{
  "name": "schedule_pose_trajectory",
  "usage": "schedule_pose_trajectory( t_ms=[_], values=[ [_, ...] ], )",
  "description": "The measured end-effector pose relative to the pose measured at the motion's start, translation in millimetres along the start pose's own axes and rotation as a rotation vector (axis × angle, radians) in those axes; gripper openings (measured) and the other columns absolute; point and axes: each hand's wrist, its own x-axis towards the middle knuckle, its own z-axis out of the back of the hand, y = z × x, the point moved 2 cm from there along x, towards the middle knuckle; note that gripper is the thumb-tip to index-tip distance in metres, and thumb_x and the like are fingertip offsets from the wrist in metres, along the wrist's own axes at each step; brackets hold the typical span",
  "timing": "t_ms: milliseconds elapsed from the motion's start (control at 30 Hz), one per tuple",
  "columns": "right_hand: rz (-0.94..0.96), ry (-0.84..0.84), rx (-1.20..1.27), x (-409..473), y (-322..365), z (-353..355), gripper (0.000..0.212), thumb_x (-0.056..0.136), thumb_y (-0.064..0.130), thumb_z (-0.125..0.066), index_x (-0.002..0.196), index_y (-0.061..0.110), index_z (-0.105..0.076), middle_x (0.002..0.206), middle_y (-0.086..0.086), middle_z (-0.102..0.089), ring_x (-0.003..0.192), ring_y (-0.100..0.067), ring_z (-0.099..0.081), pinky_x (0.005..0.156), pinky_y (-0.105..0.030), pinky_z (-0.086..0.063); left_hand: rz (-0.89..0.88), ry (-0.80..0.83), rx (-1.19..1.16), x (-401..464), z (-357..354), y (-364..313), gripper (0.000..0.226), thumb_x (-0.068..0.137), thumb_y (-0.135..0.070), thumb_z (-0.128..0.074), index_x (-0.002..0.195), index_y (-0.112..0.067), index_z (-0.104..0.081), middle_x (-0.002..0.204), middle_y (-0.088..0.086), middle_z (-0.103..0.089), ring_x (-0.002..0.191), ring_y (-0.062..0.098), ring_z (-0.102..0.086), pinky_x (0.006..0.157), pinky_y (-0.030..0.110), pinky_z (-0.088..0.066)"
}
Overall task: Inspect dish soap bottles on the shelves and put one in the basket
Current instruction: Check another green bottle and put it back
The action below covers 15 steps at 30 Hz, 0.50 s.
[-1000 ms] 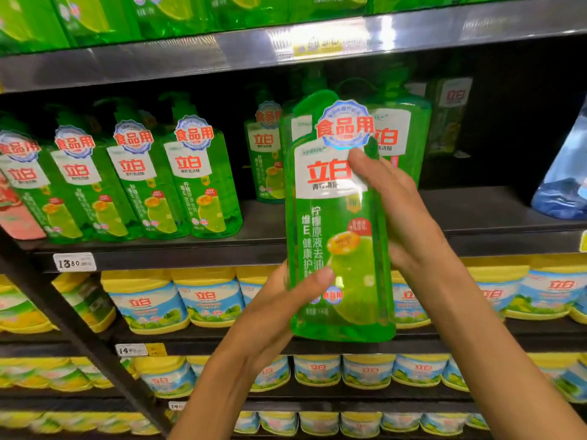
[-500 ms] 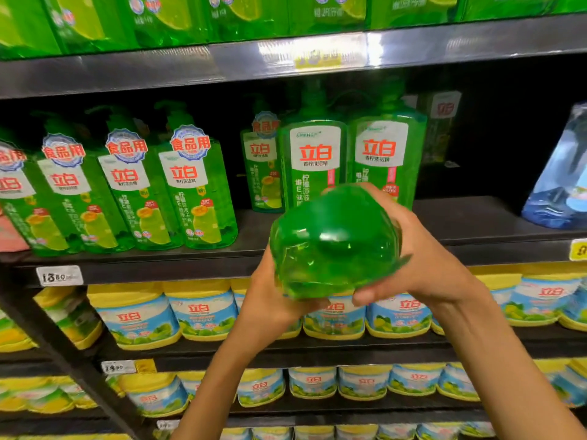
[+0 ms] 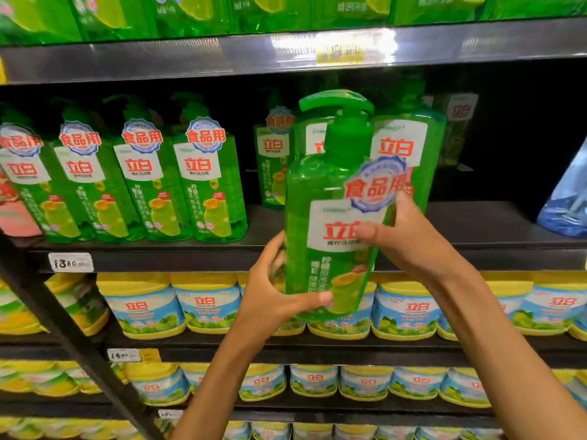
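Observation:
I hold a green pump bottle of dish soap (image 3: 320,192) upright in front of the middle shelf, its white label and round blue sticker facing me. My left hand (image 3: 273,300) cups its lower left side, thumb across the base. My right hand (image 3: 409,242) grips the right side over the label. Several matching green bottles (image 3: 209,182) stand in a row at the left of that shelf, and others (image 3: 403,147) stand right behind the held one. No basket is in view.
Yellow-lidded tubs (image 3: 206,303) fill the two shelves below. Green refill packs (image 3: 190,14) line the top shelf. A blue pouch (image 3: 568,198) lies at the far right. A black diagonal strut (image 3: 73,338) crosses the lower left. A price tag (image 3: 70,262) reads 13.80.
The bottle was upright with its label facing me, then tipped so its base faced me, and is now upright again with the pump at the top. Both hands kept hold throughout.

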Motion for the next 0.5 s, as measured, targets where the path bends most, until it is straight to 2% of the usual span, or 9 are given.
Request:
schedule_pose_trajectory(
  t_ms=[67, 133, 233, 333, 433, 500],
  values=[
    [-0.001, -0.028, -0.094, 5, 1, -4, 0.077, 0.045, 0.052, -0.089, 0.110, 0.029, -0.055, 0.101, 0.021, -0.073, 0.097, -0.001, -0.069, 0.090, -0.028, -0.055, 0.033, 0.010, -0.036, -2, -3, 3, 0.069, 0.048, -0.031, -0.084, 0.112, -0.034, -0.058, 0.104, -0.020, -0.071, 0.098, -0.001, -0.066, 0.076, 0.014, -0.052],
    [0.036, -0.082, -0.054, 9, -3, -9, 0.072, 0.058, 0.040, -0.082, 0.122, 0.028, -0.051, 0.106, 0.016, -0.073, 0.099, -0.006, -0.069, 0.084, -0.027, -0.057, 0.060, 0.005, -0.056, -6, -7, 7, 0.055, 0.051, -0.036, -0.081, 0.103, -0.034, -0.063, 0.099, -0.016, -0.073, 0.094, 0.001, -0.068, 0.074, 0.015, -0.052],
    [0.022, -0.180, 0.084, 14, -10, -17, 0.080, 0.065, 0.042, -0.079, 0.135, 0.022, -0.047, 0.114, 0.005, -0.072, 0.106, -0.016, -0.069, 0.090, -0.035, -0.056, 0.068, -0.040, -0.098, -9, -10, 9, 0.046, 0.057, -0.042, -0.076, 0.102, -0.033, -0.066, 0.099, -0.014, -0.074, 0.093, 0.003, -0.069, 0.072, 0.014, -0.053],
    [-0.009, -0.227, 0.143, 24, -11, -19, 0.095, 0.062, 0.043, -0.080, 0.144, 0.019, -0.038, 0.124, 0.002, -0.068, 0.117, -0.018, -0.063, 0.098, -0.040, -0.052, 0.018, -0.089, -0.106, -1, -5, 8, 0.051, 0.063, -0.039, -0.075, 0.111, -0.028, -0.062, 0.101, -0.017, -0.073, 0.095, 0.000, -0.068, 0.072, 0.012, -0.052],
    [0.004, -0.167, 0.182, 37, -12, -21, 0.074, 0.071, 0.028, -0.078, 0.136, 0.019, -0.043, 0.117, 0.004, -0.070, 0.111, -0.015, -0.065, 0.090, -0.031, -0.054, -0.026, -0.143, -0.078, 13, 7, 8, 0.065, 0.070, -0.025, -0.076, 0.130, -0.012, -0.053, 0.105, -0.021, -0.071, 0.098, -0.004, -0.065, 0.075, 0.010, -0.050],
    [0.026, -0.128, 0.173, 47, -11, -23, 0.062, 0.070, 0.024, -0.078, 0.126, 0.025, -0.049, 0.117, 0.003, -0.069, 0.111, -0.015, -0.065, 0.091, -0.030, -0.053, -0.052, -0.152, -0.043, 22, 15, 10, 0.071, 0.073, -0.026, -0.075, 0.136, -0.010, -0.048, 0.114, -0.018, -0.069, 0.105, -0.001, -0.063, 0.079, 0.012, -0.050]
  ],
)
